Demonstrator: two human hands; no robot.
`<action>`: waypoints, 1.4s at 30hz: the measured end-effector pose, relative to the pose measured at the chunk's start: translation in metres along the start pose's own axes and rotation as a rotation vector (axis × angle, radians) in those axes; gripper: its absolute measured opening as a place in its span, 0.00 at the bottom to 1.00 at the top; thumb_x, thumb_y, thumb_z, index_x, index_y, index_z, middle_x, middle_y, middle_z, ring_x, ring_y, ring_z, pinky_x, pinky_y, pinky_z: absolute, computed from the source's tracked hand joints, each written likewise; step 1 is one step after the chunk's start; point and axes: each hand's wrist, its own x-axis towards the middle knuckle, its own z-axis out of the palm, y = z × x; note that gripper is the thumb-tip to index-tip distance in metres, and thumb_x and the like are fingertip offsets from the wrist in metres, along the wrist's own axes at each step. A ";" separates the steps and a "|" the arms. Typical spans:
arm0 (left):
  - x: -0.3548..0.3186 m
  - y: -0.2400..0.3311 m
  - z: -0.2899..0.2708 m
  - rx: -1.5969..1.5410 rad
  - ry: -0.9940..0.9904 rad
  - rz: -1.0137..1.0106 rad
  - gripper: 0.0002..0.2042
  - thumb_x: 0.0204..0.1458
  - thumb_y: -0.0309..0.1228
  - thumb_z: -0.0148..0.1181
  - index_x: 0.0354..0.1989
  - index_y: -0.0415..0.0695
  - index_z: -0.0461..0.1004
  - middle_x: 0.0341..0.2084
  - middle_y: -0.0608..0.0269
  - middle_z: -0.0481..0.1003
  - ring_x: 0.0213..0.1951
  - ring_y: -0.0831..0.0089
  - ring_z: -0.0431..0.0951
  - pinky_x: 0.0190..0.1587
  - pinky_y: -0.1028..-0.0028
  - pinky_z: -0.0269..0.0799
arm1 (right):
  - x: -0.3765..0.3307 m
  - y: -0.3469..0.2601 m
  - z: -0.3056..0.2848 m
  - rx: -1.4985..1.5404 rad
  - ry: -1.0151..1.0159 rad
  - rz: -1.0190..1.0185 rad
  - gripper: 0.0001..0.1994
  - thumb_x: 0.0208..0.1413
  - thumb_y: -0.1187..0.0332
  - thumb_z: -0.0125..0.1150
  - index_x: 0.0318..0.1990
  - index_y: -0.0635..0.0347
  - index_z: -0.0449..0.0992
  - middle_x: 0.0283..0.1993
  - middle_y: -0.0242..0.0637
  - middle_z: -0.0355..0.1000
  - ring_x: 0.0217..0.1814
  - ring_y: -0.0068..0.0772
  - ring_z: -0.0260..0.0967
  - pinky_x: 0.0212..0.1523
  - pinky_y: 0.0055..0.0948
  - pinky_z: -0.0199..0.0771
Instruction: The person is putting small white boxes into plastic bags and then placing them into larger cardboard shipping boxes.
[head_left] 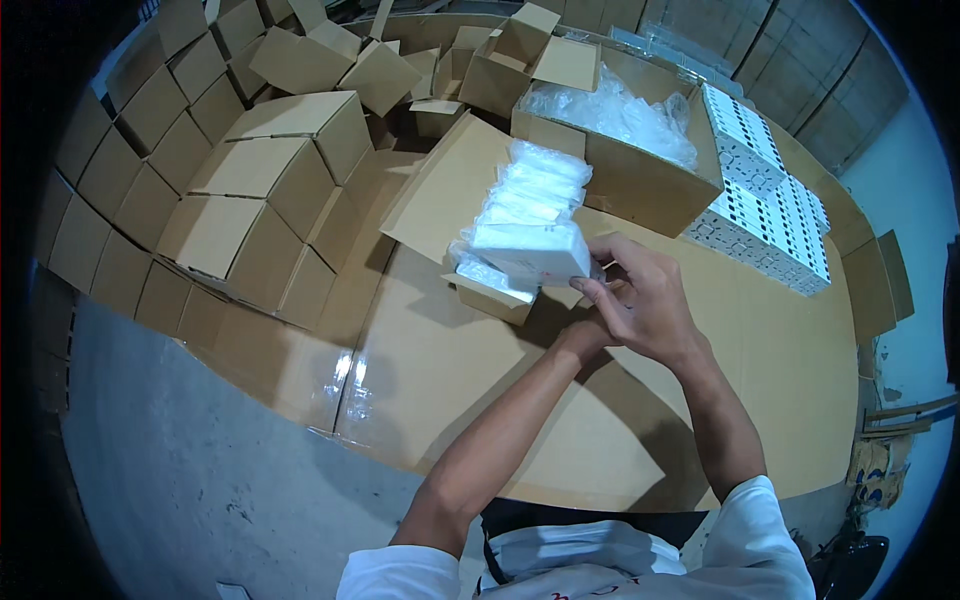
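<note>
Clearly, the white packet [527, 250] juts leftward from the right grip [648, 300].

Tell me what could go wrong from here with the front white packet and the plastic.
The front white packet might slip: the right hand appears to grip only its right end. Clear wrapping in the small carton might snag on its edge. The clear plastic heaped in the large carton could spill if bumped.

No readable words anywhere here! Red marks run along the shirt [590, 545], cut off at the bottom of the view, and on the white pack [525, 245] there's faint print, perhaps lettering, too small to read.
</note>
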 end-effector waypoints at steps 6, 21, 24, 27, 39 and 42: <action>0.001 -0.019 0.007 -0.147 -0.005 -0.021 0.19 0.60 0.32 0.57 0.57 0.41 0.64 0.53 0.60 0.69 0.54 0.70 0.69 0.58 0.66 0.66 | 0.008 0.011 0.001 0.230 -0.034 0.142 0.11 0.54 0.75 0.66 0.43 0.67 0.73 0.35 0.40 0.76 0.36 0.29 0.76 0.37 0.28 0.78; 0.015 -0.023 0.016 -0.117 0.254 0.299 0.22 0.58 0.28 0.60 0.60 0.39 0.64 0.48 0.60 0.69 0.47 0.69 0.73 0.54 0.68 0.70 | 0.020 0.008 0.006 0.017 -0.019 0.160 0.13 0.55 0.73 0.64 0.46 0.66 0.73 0.37 0.45 0.77 0.37 0.34 0.77 0.39 0.31 0.78; 0.030 -0.025 0.016 -0.871 -0.071 -0.352 0.26 0.57 0.27 0.61 0.63 0.37 0.61 0.44 0.61 0.68 0.46 0.72 0.74 0.49 0.73 0.72 | 0.017 -0.004 0.013 -0.140 -0.063 0.041 0.18 0.55 0.73 0.64 0.53 0.62 0.70 0.40 0.49 0.76 0.40 0.45 0.76 0.42 0.38 0.78; 0.023 -0.021 0.024 -0.257 0.029 -0.071 0.26 0.58 0.27 0.60 0.63 0.35 0.60 0.41 0.61 0.67 0.44 0.74 0.74 0.46 0.77 0.72 | 0.016 -0.001 0.014 -0.201 -0.129 -0.015 0.25 0.57 0.73 0.61 0.62 0.55 0.65 0.43 0.49 0.74 0.43 0.48 0.75 0.43 0.42 0.77; 0.036 -0.022 0.020 -0.193 0.051 -0.071 0.27 0.53 0.29 0.66 0.61 0.37 0.66 0.40 0.62 0.71 0.39 0.77 0.75 0.43 0.77 0.73 | 0.045 -0.025 0.008 -0.432 -0.330 -0.110 0.26 0.60 0.74 0.54 0.66 0.46 0.64 0.42 0.47 0.72 0.44 0.47 0.73 0.45 0.42 0.77; 0.036 -0.025 0.022 -0.277 0.012 -0.055 0.28 0.51 0.30 0.68 0.60 0.39 0.67 0.39 0.63 0.71 0.38 0.77 0.74 0.43 0.77 0.73 | 0.050 -0.024 0.010 -0.411 -0.347 -0.112 0.24 0.59 0.75 0.53 0.64 0.48 0.67 0.43 0.48 0.72 0.44 0.47 0.73 0.45 0.42 0.77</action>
